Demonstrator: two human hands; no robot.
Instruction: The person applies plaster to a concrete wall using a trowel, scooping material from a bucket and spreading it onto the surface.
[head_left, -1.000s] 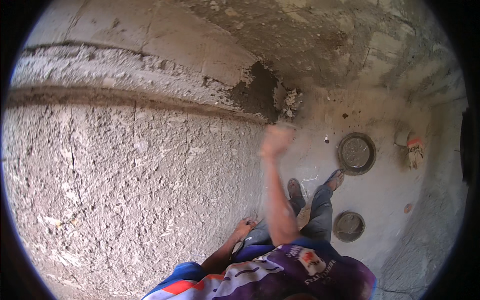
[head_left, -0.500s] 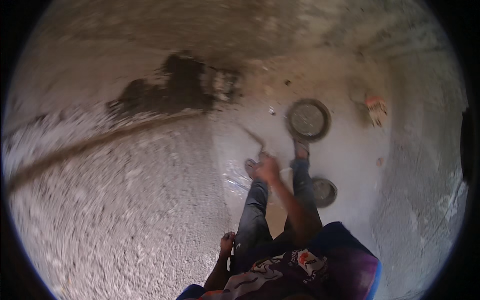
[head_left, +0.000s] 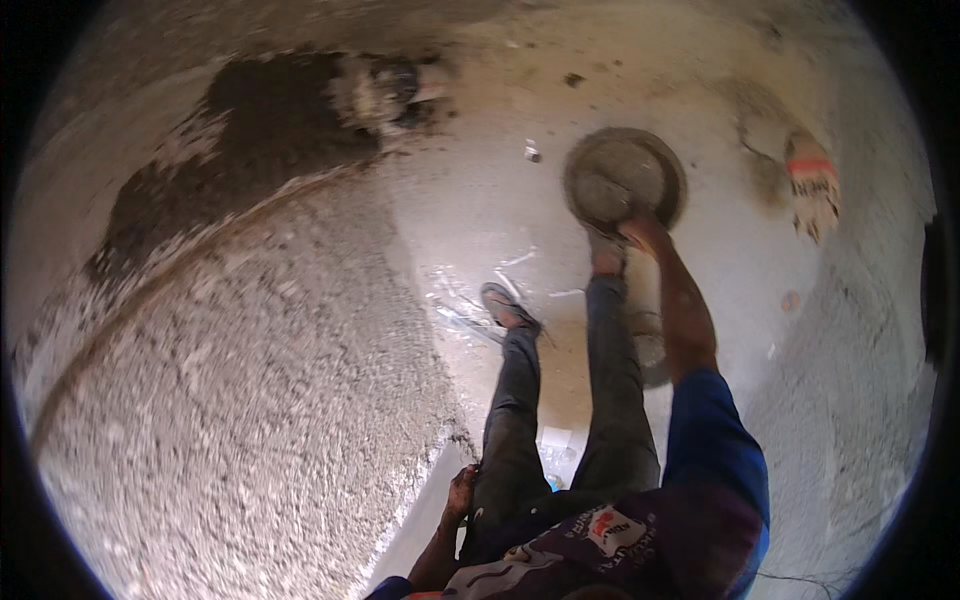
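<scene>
My right hand is closed around a trowel at the near edge of a round, dark pan. The trowel's blade lies in the pan over wet grey mortar; its handle is mostly covered by my fingers. Beside my left thigh hangs my left hand, its fingers curled; whatever may be in them is hidden. My right foot stands just at the pan's near side, and my left foot is in a sandal on the floor.
A rough grey wall fills the left, with a dark wet patch beyond its edge. A torn paper bag lies at right. Behind my right forearm sits a smaller round container. Plastic strips litter the floor near my left foot.
My right hand has moved from over my left foot, forward and right, to the pan, taking the trowel into it. My left hand stays beside my thigh. The view has shifted.
</scene>
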